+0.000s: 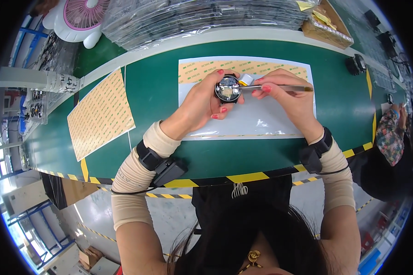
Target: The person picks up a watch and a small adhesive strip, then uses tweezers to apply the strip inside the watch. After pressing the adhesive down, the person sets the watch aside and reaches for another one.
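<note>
My left hand (198, 103) is closed round the rim of a small round black watch case (226, 93), its open side facing up with circuit parts showing inside. A small silver battery (248, 79) with a yellow strip sticks out beside the case, near its upper right edge. Slim metal tweezers (287, 87) lie pinched in my right hand (297, 103); their tip reaches the right side of the circuit parts. Whether the tip grips anything is too small to tell. Both hands are above a white sheet (252, 123) with a tan patterned band along its far side.
Another tan patterned sheet (101, 114) lies at the left of the green table (156, 87). Stacked clear plastic trays (202, 23) and a cardboard box (326, 30) stand behind. A black roll-like object (355, 64) sits far right, and a pink-and-white fan (80, 20) far left. Another person (390, 137) is at the right.
</note>
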Motion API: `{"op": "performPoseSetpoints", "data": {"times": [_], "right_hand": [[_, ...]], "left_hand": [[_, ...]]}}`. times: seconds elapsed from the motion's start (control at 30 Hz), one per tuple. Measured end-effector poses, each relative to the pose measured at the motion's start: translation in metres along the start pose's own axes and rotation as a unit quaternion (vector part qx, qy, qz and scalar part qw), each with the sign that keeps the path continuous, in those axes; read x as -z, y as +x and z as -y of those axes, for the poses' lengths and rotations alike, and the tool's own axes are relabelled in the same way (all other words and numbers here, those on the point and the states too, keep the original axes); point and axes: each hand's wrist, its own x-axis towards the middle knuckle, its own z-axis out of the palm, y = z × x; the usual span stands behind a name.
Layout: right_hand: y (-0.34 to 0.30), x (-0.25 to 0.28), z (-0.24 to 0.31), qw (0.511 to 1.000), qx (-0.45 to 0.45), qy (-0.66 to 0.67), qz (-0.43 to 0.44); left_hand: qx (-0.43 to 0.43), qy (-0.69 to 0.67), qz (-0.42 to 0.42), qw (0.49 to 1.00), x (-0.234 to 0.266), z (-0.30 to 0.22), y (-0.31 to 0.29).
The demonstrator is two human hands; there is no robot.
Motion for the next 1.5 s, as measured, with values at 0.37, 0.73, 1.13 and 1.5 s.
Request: {"op": "performPoseSetpoints", "data": {"times": [0.37,0.73,1.13,1.5], "right_hand": [[0.003,0.001,-0.003,0.997,-0.046,0.055,-0.007],[-0.001,-0.004,-0.001,0.997,0.047,-0.054,0.002],[0.002,-0.004,-0.007,0.990,-0.071,0.110,-0.057],[0.010,0.021,-0.003,0.958,-0.001,0.227,-0.178]], "left_hand": [[0.006,0.020,0.008,1.000,-0.001,0.000,-0.002],[-0.004,0.002,0.002,1.000,0.002,0.001,0.001],[-0.011,-0.016,0.000,1.000,0.002,0.002,0.001],[-0.006,-0.029,0.013,0.999,0.002,0.003,0.003]]}}
